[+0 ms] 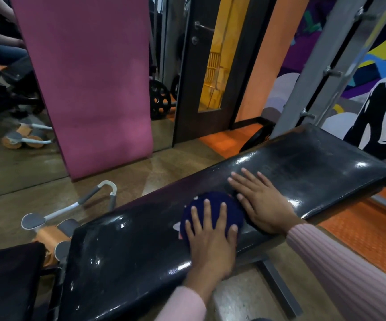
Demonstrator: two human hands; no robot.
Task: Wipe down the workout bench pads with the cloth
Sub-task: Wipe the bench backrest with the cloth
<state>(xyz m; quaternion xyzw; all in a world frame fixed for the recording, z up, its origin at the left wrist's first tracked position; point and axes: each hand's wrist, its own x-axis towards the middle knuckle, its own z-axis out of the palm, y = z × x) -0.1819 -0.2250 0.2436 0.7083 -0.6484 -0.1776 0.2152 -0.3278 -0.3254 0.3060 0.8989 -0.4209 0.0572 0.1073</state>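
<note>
Head view: left grip (210, 237) presses flat, fingers spread, on bunched dark-blue cloth (212, 210); right grip (262, 202) lies open beside it on glossy black padded counter (314, 163).

Dim indoor light; white glare spots gleam on the glossy black bench pad (303, 163). Wide-angle bending warps the edges, and corners beyond the pad blur.

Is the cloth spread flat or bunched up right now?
Bunched: the cloth forms a rounded wad on the bench pad under the left hand.
</note>
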